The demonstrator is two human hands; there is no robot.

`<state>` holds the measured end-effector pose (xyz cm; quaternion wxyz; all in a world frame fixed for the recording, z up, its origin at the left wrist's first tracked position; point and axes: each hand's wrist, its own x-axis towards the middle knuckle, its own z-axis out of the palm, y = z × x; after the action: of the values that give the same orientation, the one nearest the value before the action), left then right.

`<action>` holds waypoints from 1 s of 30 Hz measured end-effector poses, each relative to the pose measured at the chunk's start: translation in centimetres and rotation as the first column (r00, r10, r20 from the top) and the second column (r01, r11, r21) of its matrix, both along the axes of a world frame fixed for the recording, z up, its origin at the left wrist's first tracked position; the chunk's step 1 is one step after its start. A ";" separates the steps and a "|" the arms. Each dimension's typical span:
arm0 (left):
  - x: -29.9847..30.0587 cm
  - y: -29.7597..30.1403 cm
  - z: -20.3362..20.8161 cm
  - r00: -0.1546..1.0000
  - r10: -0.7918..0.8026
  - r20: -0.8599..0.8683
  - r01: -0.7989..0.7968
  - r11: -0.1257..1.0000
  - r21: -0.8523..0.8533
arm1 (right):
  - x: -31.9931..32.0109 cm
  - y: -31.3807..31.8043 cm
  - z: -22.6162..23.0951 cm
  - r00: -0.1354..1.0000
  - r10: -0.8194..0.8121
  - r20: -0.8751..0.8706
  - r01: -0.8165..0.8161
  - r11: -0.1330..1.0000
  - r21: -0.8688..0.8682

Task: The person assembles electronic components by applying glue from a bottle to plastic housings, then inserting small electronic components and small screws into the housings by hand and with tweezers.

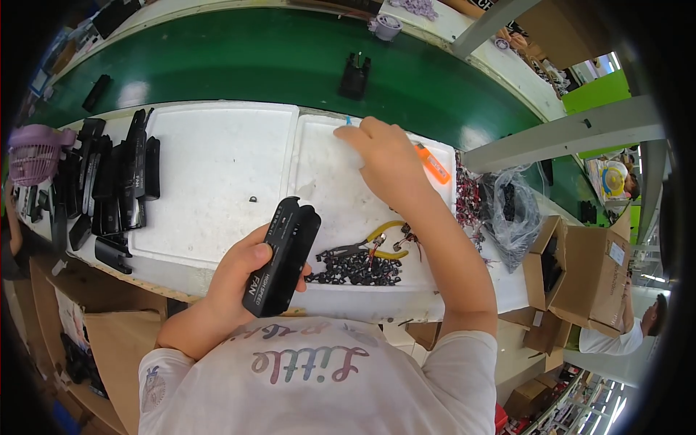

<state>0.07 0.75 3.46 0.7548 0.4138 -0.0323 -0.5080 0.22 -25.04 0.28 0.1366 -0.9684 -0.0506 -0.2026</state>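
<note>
My left hand [243,273] is wrapped round a black plastic fan housing [284,257], an elongated hollow shell with light lettering, held tilted above the near edge of the white foam tray [217,181]. At the tray's far edge is my right hand [388,156], its fingers bent together and pointing left. A small blue tip [348,121] shows just beyond those fingers; whether they grip it is hidden. To the right of that hand lies an orange tool [433,164]. Yellow-handled pliers [386,230] rest near a pile of small black parts [355,268].
Several black housings [109,174] are stacked at left beside a purple fan [35,156]. Beyond the trays runs a green conveyor belt [239,54] carrying a black part [355,76]. At right are small wired parts [470,199], a plastic bag [511,210] and cardboard boxes [591,272].
</note>
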 end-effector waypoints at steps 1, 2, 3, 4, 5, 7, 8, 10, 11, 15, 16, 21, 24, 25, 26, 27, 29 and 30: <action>0.1 0.0 0.1 1.000 -0.018 -0.020 0.018 1.000 -0.001 | 0.0 -0.4 -0.6 0.996 0.029 -0.089 -0.034 0.998 -0.061; 0.1 0.0 0.1 0.999 -0.032 -0.040 0.032 0.999 -0.002 | 0.0 -0.4 -0.5 0.996 0.031 -0.089 -0.037 0.997 -0.062; 0.1 0.0 0.1 0.999 -0.031 -0.040 0.031 1.000 -0.003 | -0.2 -0.3 -0.3 0.994 0.033 -0.101 -0.041 0.996 -0.080; 0.1 -0.1 0.0 0.999 -0.027 -0.023 0.027 1.000 0.012 | -0.4 -0.2 -0.2 0.993 0.033 -0.113 -0.045 0.994 -0.098; 0.0 -0.1 0.0 1.000 -0.024 -0.005 0.024 0.999 0.028 | -0.7 0.2 0.4 0.993 0.033 -0.113 -0.044 0.994 -0.098; -0.1 -0.2 0.1 1.000 -0.023 0.007 0.022 0.999 0.041 | -1.2 1.5 2.3 0.970 0.241 -0.043 -0.221 0.937 0.272; -0.1 -0.2 0.1 0.999 -0.026 0.019 0.025 0.998 0.053 | -1.7 2.4 3.3 0.969 0.244 -0.043 -0.224 0.935 0.274; -0.1 -0.1 -0.1 0.999 -0.051 0.006 0.051 0.998 0.036 | -2.8 3.9 5.1 0.855 0.515 -0.054 -0.372 0.684 0.627; -0.1 -0.2 -0.2 0.998 -0.069 -0.005 0.069 0.997 0.023 | -2.9 4.0 5.4 0.857 0.512 -0.053 -0.371 0.686 0.626; 0.3 -0.6 0.2 0.947 -0.098 -0.307 0.089 0.995 -0.046 | -3.4 4.0 5.5 0.838 0.539 -0.080 -0.453 0.770 0.450; 0.5 -0.9 0.1 0.990 -0.129 -0.057 0.134 0.986 0.101 | -3.6 3.9 5.5 0.856 0.506 -0.107 -0.390 0.768 0.507; -1.3 -1.4 -1.3 0.931 0.159 0.328 -0.143 0.987 -0.072 | -4.6 4.9 5.4 0.903 0.345 -0.256 -0.090 0.735 0.672; -0.7 -0.8 -3.4 0.909 0.210 0.360 -0.150 0.971 -0.188 | -5.3 5.7 4.8 0.876 0.320 -0.360 0.088 0.629 0.772; -0.3 -0.6 -3.9 0.873 0.215 0.437 -0.142 0.971 -0.194 | -5.4 5.7 4.8 0.885 0.264 -0.383 0.134 0.644 0.753; -0.2 -0.8 -3.6 0.875 0.254 0.411 -0.192 0.963 -0.188 | -5.5 5.7 4.6 0.890 0.210 -0.404 0.178 0.656 0.734; -0.2 -0.7 -3.4 0.875 0.255 0.411 -0.193 0.963 -0.187 | -5.9 5.4 4.0 0.890 0.212 -0.404 0.178 0.655 0.734; -0.1 -0.4 -3.3 0.906 0.339 0.252 -0.297 0.935 -0.193 | -7.1 4.6 2.4 0.920 0.239 -0.310 -0.221 0.971 0.093; 0.1 -0.1 -3.4 0.924 0.307 0.230 -0.271 0.947 -0.172 | -7.9 4.9 2.6 0.847 0.252 -0.468 -0.255 0.965 0.059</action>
<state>0.12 0.67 0.08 0.8378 0.4226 -0.1020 -0.3304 -7.64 -20.11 2.91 0.1675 -0.9736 -0.1437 0.0590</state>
